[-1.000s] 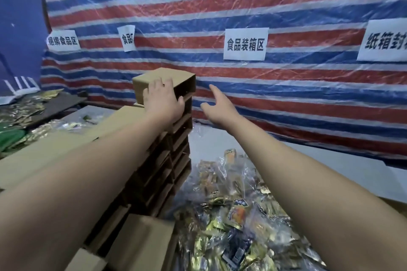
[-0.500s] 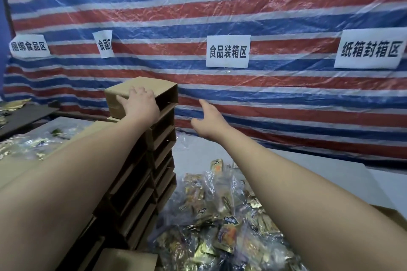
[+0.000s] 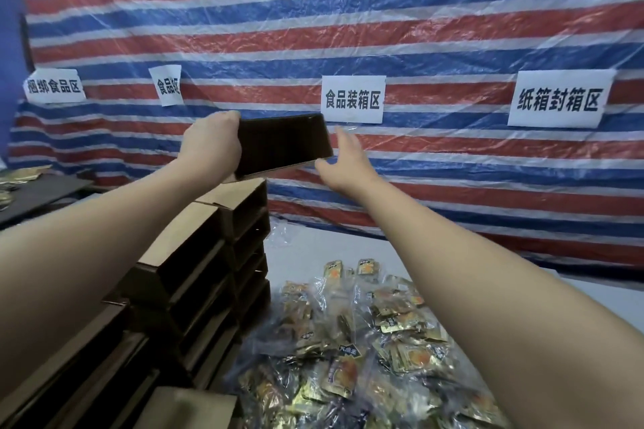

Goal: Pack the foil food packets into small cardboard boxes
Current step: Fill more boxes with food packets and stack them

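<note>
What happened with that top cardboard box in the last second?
The left hand lifted the small brown cardboard box off the stack of brown cardboard boxes and tipped its open side toward the camera. The open right hand stays beside it. The foil food packets lie untouched.

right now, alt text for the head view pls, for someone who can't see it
A person's left hand holds a small cardboard box lifted off a stack of boxes, its dark open side facing the camera, while the open right hand reaches toward its far end. Foil food packets in clear plastic lie heaped below, before a striped tarp with paper signs.
</note>
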The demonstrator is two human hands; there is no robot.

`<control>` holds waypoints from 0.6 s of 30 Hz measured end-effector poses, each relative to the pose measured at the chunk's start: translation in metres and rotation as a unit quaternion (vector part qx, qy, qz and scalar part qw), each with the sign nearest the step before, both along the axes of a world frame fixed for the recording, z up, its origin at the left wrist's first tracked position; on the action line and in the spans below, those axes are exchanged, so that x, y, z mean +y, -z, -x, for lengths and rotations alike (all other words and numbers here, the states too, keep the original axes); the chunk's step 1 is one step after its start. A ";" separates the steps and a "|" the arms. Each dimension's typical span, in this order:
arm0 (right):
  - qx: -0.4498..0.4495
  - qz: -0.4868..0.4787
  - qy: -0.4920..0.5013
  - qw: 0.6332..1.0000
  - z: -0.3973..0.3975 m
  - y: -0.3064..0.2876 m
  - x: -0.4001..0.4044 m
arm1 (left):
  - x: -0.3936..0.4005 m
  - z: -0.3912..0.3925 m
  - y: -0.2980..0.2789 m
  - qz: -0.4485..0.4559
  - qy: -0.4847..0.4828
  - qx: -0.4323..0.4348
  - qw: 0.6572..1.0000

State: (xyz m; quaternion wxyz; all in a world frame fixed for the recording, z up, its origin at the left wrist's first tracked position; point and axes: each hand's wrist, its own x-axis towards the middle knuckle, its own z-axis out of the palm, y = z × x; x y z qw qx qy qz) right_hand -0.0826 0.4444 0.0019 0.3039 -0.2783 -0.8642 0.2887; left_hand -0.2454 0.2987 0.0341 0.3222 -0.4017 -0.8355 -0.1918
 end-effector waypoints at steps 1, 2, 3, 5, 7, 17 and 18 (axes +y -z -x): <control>0.015 -0.017 0.021 1.000 -0.008 -0.008 0.002 | 0.000 -0.011 -0.007 -0.012 0.023 -0.007 1.000; 0.028 -0.027 0.044 0.998 -0.017 -0.016 0.006 | 0.001 -0.023 -0.013 -0.020 0.047 -0.015 0.999; 0.036 -0.032 0.066 0.997 -0.027 -0.024 0.010 | 0.002 -0.036 -0.018 -0.024 0.073 -0.029 0.997; 0.027 -0.028 0.098 0.994 -0.051 -0.035 0.020 | 0.006 -0.062 -0.023 -0.029 0.122 -0.075 0.989; -0.017 -0.029 0.120 0.992 -0.080 -0.041 0.029 | 0.012 -0.088 -0.020 -0.027 0.160 -0.125 0.979; -0.164 -0.054 0.149 0.974 -0.234 0.019 0.022 | 0.038 -0.193 0.071 0.020 0.279 -0.275 0.920; -0.169 -0.048 0.157 0.972 -0.244 0.031 0.017 | 0.036 -0.200 0.082 0.021 0.284 -0.283 0.916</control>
